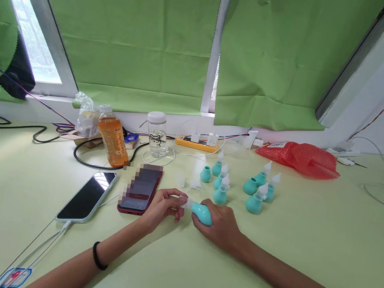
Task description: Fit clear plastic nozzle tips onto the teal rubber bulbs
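- Pale green counter (308,238) under green window blinds (129,33); two phones (87,196) lie left of the work.
- Right hand (221,225) clenched around a teal rubber bulb (202,213), held on its side just above the counter.
- Left hand (164,205) pinches the clear nozzle tip (185,202) at the bulb's mouth.
- Finished bulbs (254,202) stand upright beyond; loose tips (195,184) lie near.
- Judgement: keep the bulb steady, tip square to the opening, and press evenly without crushing the bulb.

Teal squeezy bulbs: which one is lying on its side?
The teal bulb in the right hand, its clear tip pinched by the left hand. The other bulbs stand upright behind.
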`<action>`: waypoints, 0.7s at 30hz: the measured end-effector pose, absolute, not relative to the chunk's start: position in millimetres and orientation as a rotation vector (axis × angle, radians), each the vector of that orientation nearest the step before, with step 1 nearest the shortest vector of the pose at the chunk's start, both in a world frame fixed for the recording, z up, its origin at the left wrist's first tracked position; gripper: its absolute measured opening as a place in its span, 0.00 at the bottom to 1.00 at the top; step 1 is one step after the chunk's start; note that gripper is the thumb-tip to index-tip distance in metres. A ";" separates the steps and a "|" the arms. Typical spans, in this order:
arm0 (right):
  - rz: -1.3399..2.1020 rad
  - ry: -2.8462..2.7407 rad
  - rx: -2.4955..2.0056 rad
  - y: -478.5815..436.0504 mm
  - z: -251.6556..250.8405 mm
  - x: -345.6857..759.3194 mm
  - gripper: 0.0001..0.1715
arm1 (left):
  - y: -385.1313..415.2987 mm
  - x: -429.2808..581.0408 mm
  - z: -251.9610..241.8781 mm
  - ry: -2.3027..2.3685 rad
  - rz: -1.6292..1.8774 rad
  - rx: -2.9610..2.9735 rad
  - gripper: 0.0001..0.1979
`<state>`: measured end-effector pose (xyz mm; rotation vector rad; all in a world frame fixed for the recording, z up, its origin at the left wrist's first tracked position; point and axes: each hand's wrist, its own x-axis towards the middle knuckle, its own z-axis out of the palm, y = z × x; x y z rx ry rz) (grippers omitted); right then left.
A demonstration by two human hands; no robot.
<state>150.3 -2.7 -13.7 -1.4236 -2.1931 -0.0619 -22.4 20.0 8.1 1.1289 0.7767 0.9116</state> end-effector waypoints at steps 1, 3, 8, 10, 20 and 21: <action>-0.086 -2.213 -1.426 -2.6 -14.5 150.6 0.17 | 20.3 -22.7 7.7 0.787 0.904 1.144 0.09; -0.096 -2.234 -1.428 -3.0 -14.8 150.7 0.18 | 20.9 -23.1 6.7 0.793 0.898 1.161 0.10; 0.240 -2.128 -1.358 -5.3 -8.2 150.1 0.15 | 20.4 -23.8 5.6 0.761 0.867 1.191 0.14; 0.508 -2.020 -1.310 -5.1 -4.8 149.5 0.15 | 19.8 -23.9 5.5 0.748 0.860 1.205 0.15; 1.771 -1.375 -1.162 -5.5 8.8 147.7 0.22 | 13.8 -21.5 13.9 0.699 0.915 1.306 0.16; 1.844 -1.342 -1.124 -5.7 9.6 148.5 0.22 | 13.5 -21.4 15.1 0.701 0.918 1.328 0.16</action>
